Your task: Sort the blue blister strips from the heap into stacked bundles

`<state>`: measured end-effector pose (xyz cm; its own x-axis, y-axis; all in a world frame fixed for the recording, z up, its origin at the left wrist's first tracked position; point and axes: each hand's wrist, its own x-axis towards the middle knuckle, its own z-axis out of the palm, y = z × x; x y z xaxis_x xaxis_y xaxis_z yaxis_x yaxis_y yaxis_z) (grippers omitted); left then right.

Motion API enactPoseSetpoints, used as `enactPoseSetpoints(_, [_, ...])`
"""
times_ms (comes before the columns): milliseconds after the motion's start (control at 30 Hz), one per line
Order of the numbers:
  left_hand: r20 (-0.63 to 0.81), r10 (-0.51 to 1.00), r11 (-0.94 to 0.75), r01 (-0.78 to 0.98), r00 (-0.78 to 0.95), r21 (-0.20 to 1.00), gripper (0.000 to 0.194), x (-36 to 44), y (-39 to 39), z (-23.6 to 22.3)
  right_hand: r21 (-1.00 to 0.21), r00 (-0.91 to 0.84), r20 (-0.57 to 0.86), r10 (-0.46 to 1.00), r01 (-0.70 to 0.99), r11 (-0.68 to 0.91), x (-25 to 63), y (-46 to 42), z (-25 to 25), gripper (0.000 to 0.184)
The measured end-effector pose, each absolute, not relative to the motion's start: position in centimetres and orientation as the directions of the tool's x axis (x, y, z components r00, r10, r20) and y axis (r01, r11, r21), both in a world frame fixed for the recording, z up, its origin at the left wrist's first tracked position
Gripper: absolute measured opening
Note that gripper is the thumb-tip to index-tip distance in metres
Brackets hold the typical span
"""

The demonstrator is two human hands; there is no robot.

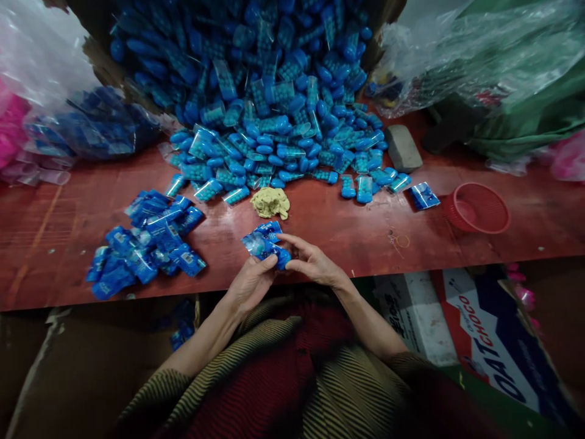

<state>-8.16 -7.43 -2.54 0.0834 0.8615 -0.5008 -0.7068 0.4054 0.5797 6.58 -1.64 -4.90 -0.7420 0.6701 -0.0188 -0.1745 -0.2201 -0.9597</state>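
Note:
Near the table's front edge, both hands hold a small bunch of blue printed packets [261, 239]. My left hand [256, 277] grips them from below with the thumb on top. My right hand [315, 262] is closed on their right side, its index finger stretched along the edge. How many packets there are, I cannot make out. A crumpled yellow-green lump [270, 202] lies just beyond them. To the left is a loose pile of similar blue packets [148, 238]. Behind is a large heap of clear tubes with blue caps and blue balls inside [269, 146].
On the red table [329, 225], a red plastic basket [478, 208] stands at the right. Near it are a single blue packet [425, 196], a grey block [403, 148] and a rubber band [402, 241]. Clear bags [105, 122] lie left; printed cartons [489, 341] sit below the table.

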Motion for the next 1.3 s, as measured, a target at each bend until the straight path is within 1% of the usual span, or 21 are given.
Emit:
enactPoseSetpoints(100, [-0.495,0.866,0.394,-0.709,0.073,0.585,0.029,-8.2,-7.1,-2.4,-0.983,-0.654,0.018,0.756,-0.151,-0.107,6.2,-2.1,-5.1,0.044])
enactPoseSetpoints(200, [-0.497,0.864,0.405,-0.689,0.074,0.601,0.031,-8.2,-7.1,-2.3,-0.992,-0.615,0.034,0.787,-0.118,-0.05,6.0,-2.3,-5.5,0.04])
enactPoseSetpoints(300, [-0.511,0.859,0.384,-0.686,0.021,0.618,0.035,-8.2,-7.1,-2.3,-0.995,-0.592,0.1,0.799,-0.051,0.087,5.8,-2.4,-6.0,0.042])
enactPoseSetpoints(367, [-0.528,0.849,0.378,-0.689,-0.008,0.618,0.033,-8.2,-7.1,-2.3,-0.987,-0.566,0.142,0.812,-0.016,0.161,5.7,-2.5,-6.2,0.044])
enactPoseSetpoints(433, [-0.536,0.844,0.404,-0.685,0.023,0.606,0.031,-8.4,-7.1,-2.2,-0.982,-0.545,0.163,0.823,-0.012,0.186,5.6,-2.5,-6.3,0.047])
enactPoseSetpoints(500, [-0.523,0.848,0.435,-0.684,0.092,0.586,0.032,-8.4,-7.1,-2.2,-0.981,-0.541,0.169,0.824,-0.015,0.192,5.6,-2.4,-6.1,0.049])
enactPoseSetpoints(600, [-0.485,0.856,0.453,-0.708,0.177,0.542,0.033,-8.4,-7.3,-2.4,-0.986,-0.562,0.148,0.813,-0.023,0.164,6.0,-2.1,-5.6,0.048])
enactPoseSetpoints(700, [-0.446,0.874,0.422,-0.757,0.193,0.499,0.031,-8.2,-7.6,-2.7,-0.995,-0.586,0.099,0.804,-0.047,0.087,6.5,-1.7,-5.2,0.041])
enactPoseSetpoints(800, [-0.44,0.872,0.433,-0.761,0.216,0.484,0.033,-8.1,-7.9,-3.1,-0.998,-0.597,0.057,0.8,-0.062,0.025,6.6,-1.7,-5.1,0.034])
enactPoseSetpoints(867, [-0.458,0.869,0.424,-0.759,0.188,0.494,0.032,-7.9,-7.9,-3.3,-0.998,-0.594,0.057,0.803,-0.058,0.027,6.4,-1.9,-5.2,0.033])
enactPoseSetpoints(1000, [-0.491,0.87,0.338,-0.791,0.055,0.51,0.026,-7.3,-7.9,-3.5,-0.995,-0.587,0.09,0.805,-0.013,0.101,5.8,-2.3,-5.2,0.035])
enactPoseSetpoints(1033, [-0.491,0.87,0.331,-0.795,0.048,0.509,0.026,-7.2,-7.9,-3.5,-0.996,-0.588,0.078,0.805,-0.007,0.092,5.8,-2.3,-5.2,0.034])
enactPoseSetpoints(1067, [-0.49,0.87,0.33,-0.797,0.049,0.506,0.026,-7.1,-7.9,-3.5,-0.998,-0.593,0.053,0.803,-0.012,0.058,5.8,-2.3,-5.3,0.034])
enactPoseSetpoints(1200, [-0.517,0.852,0.366,-0.797,0.079,0.481,0.025,-7.3,-7.7,-3.4,-0.981,-0.661,-0.082,0.746,-0.079,-0.178,6.1,-1.9,-5.9,0.039])
enactPoseSetpoints(1300, [-0.531,0.843,0.376,-0.793,0.079,0.479,0.022,-7.6,-7.6,-3.5,-0.962,-0.659,-0.126,0.741,-0.101,-0.253,6.0,-1.8,-6.2,0.041])
